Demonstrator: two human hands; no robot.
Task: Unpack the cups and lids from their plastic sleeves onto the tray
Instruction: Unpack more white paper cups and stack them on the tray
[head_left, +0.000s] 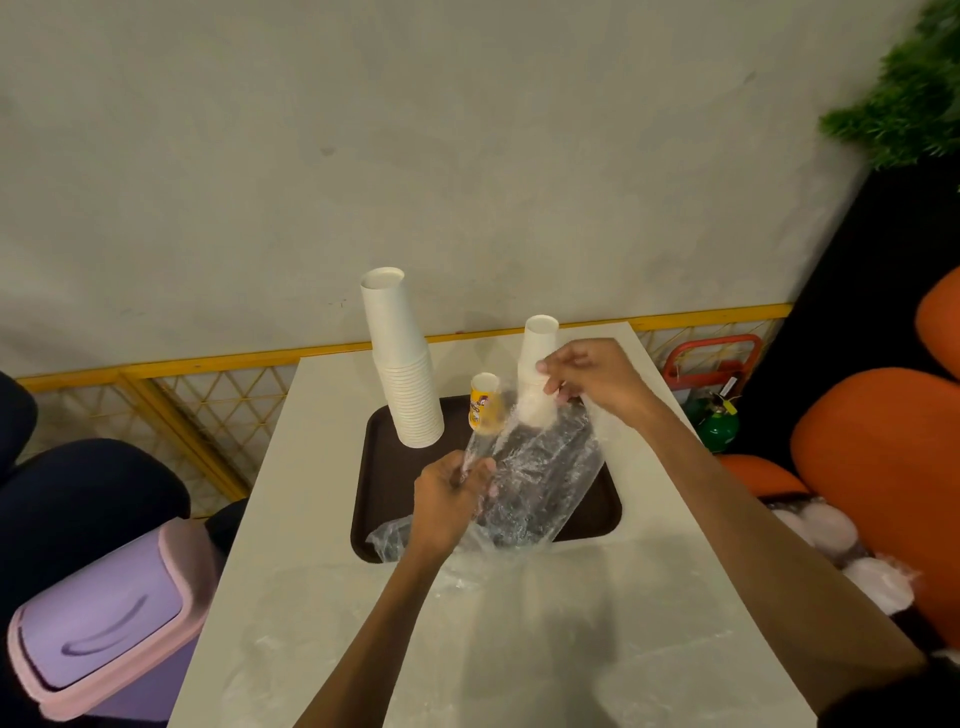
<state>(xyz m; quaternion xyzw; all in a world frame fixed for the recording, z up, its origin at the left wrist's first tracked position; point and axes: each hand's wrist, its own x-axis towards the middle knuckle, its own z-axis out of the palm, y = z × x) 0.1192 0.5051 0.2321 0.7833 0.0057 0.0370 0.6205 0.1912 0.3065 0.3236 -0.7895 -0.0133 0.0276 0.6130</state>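
Upright and mouth-down at the far right of the dark brown plastic tray (379, 467): shorter stack of white paper cups (537, 348), long axis vertical, top bare, lower part wrapped in the clear plastic sleeve (545, 467). From there, film trailing down and toward the body, across the tray and over its near rim onto the white table (291, 519). Right hand (587, 374) at the stack itself, fingers curled, seemingly pinching the film's upper edge against the cups. Left hand (449, 499) lower and nearer the body, gripping a gathered neck of the same film. Likely next: stripping the film down and bodyward along that axis, or lifting the stack straight up out of it, with the right hand nearer for the latter. Just left of the stack, behind the film: small yellow-printed cup (483, 400), lettering present but too blurred for reading. Further left: tall stack of white paper cups (405, 374), unwrapped, plain, no print in sight.
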